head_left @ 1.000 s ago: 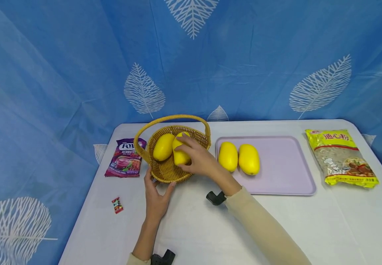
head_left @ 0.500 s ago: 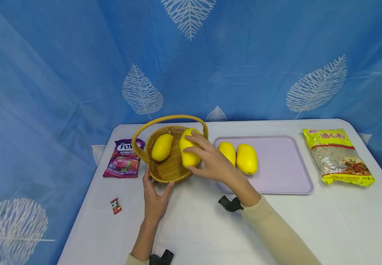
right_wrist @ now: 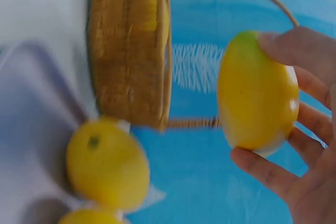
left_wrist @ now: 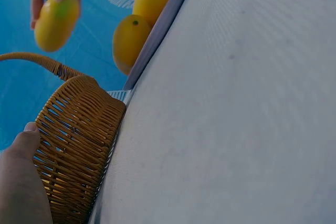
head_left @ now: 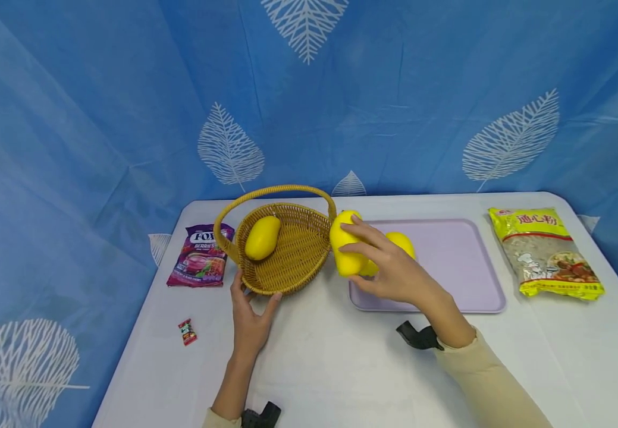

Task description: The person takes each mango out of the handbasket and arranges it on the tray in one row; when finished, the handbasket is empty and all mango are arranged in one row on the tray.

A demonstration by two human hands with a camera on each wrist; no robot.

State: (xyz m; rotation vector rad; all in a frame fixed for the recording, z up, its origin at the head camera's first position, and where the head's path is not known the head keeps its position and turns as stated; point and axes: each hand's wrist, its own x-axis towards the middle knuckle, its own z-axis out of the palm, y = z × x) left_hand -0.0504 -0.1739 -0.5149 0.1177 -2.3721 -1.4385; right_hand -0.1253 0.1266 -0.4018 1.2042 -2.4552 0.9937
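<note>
My right hand (head_left: 397, 267) holds a yellow mango (head_left: 345, 246) between its thumb and fingers, raised between the basket and the tray. The right wrist view shows the green-tinged end of this mango (right_wrist: 257, 93) under the thumb. Low on its near left side, the wicker basket (head_left: 303, 258) is held by my left hand (head_left: 251, 324); the thumb (left_wrist: 23, 142) lies against the weave, the other fingertips partly hidden. One mango (head_left: 262, 238) lies in the basket's left half. On the lilac tray (head_left: 458, 267) are two mangoes, one (head_left: 402, 242) partly covered by the right hand, the other (right_wrist: 107, 166) mostly hidden in the head view.
Left of the basket lies a purple candy bag (head_left: 201, 255), with a small wrapped candy (head_left: 187, 331) nearer the front. A yellow-topped pasta bag (head_left: 546, 252) lies right of the tray. The basket's arched handle (head_left: 276, 189) stands up. A blue leaf-patterned cloth (head_left: 405, 119) hangs behind the white table.
The right hand has lifted a mango out of the basket and carried it rightward to the tray's left edge. The left hand keeps its place at the basket.
</note>
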